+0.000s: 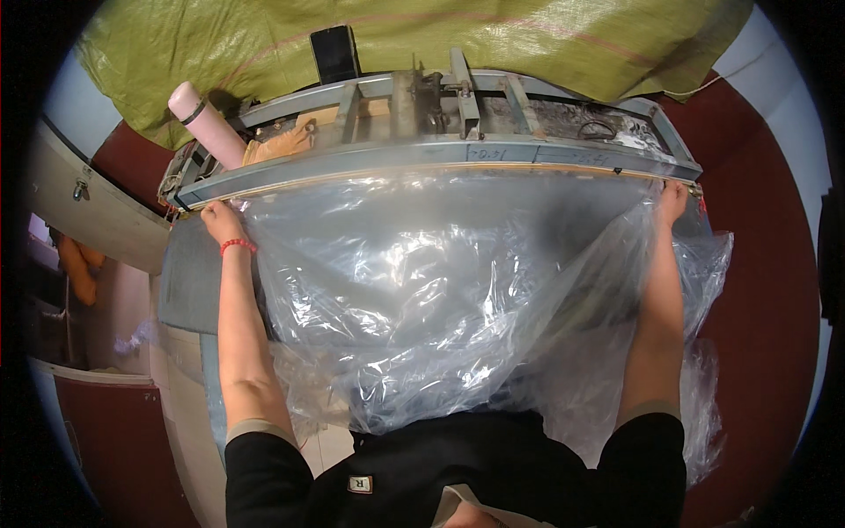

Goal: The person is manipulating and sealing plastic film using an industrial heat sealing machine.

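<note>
A wide clear plastic sheet (414, 290) is stretched between my hands, its far edge lying along a long grey metal bar (422, 154) on a frame. My left hand (220, 214), with a red bead bracelet at the wrist, is closed on the sheet's far left corner by the bar's left end. At the far right corner, my right hand (674, 201) pinches the sheet next to the bar's right end. Between them the film sags in shiny wrinkles toward my body, and part of it hangs past my right forearm. A grey board (189, 273) shows under the film at the left.
A pink flask (207, 125) leans behind the bar at the left, beside a crumpled orange-brown bag (283, 143). Behind the frame hangs a yellow-green woven sheet (493, 40) with a black block (334, 55) before it. A pale cabinet door (106, 185) stands at the left.
</note>
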Demonstrator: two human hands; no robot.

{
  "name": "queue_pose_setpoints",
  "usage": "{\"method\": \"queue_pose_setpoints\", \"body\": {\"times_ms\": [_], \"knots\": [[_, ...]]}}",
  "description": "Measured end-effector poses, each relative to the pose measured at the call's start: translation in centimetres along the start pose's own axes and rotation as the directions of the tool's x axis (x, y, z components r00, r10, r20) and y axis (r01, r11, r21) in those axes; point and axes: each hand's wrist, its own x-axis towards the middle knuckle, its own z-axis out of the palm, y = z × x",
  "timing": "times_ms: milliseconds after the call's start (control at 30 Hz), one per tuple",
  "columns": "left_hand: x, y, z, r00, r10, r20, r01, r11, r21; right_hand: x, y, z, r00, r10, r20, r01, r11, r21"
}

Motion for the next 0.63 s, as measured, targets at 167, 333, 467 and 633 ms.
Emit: {"method": "queue_pose_setpoints", "body": {"times_ms": [167,333,467,633], "knots": [[-1.6,1.6,-2.0,0.931,0.0,0.365,0.022,0.998,-0.056,-3.7,-8.1,-0.6,0.981,-0.098,0.166,0.106,0.994,-0.039],[-7.8,11.1,-7.2,0.814,0.127,0.567,-0.037,0.985,-0.169,-7.8,-14.9,-11.6,0.874,-0.464,0.145,0.486,0.849,-0.21],[-12.7,12.5,-14.1,0.934,0.298,0.197,-0.268,0.949,-0.164,-9.4,-6.0,-24.7,0.898,-0.414,-0.15,0.311,0.837,-0.45],[-24.6,3.7,-20.0,0.727,-0.069,0.683,-0.155,0.953,0.261,-14.2,18.8,-40.4,0.989,0.083,0.126,-0.053,0.973,-0.224]]}}
